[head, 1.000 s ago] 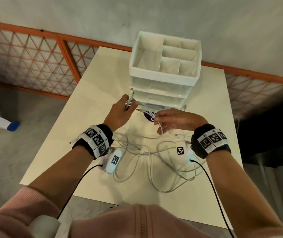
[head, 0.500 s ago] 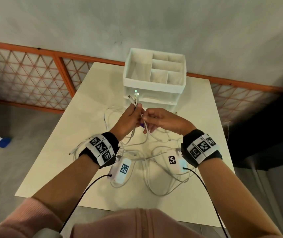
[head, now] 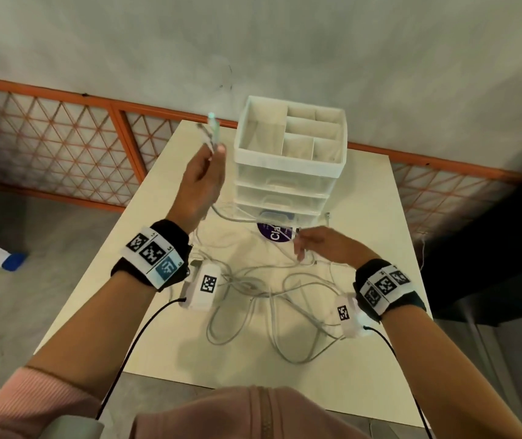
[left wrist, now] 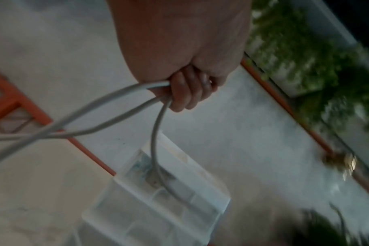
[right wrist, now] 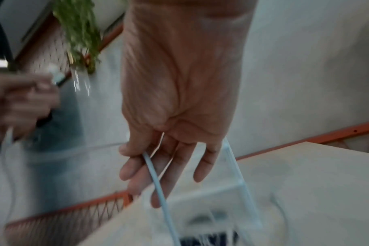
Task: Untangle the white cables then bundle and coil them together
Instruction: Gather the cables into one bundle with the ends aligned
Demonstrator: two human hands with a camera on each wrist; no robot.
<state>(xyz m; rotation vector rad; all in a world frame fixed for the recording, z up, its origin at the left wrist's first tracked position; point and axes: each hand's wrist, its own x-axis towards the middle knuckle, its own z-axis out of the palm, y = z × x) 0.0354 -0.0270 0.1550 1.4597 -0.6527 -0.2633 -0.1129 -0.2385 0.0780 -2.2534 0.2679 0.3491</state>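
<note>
The plug ends of the thin white cables [head: 253, 286] are clamped in the raised left hand [head: 201, 185], beside the white plastic drawer organiser [head: 288, 172], probably so the strands hang free. One strand is pinched by the right hand [head: 319, 245] in front of the organiser; the rest lies tangled on the table.

— How many hands are at work?
— Two: a left hand [head: 201, 182] and a right hand [head: 323, 245].
— And the white cables [head: 253, 299]?
— Three strands leave the left fist; the heap on the table I can't count.
— Anything else?
— One table [head: 364, 359], one drawer organizer [head: 288, 172] with three drawers and five top compartments, one purple sticker [head: 273, 236].
</note>
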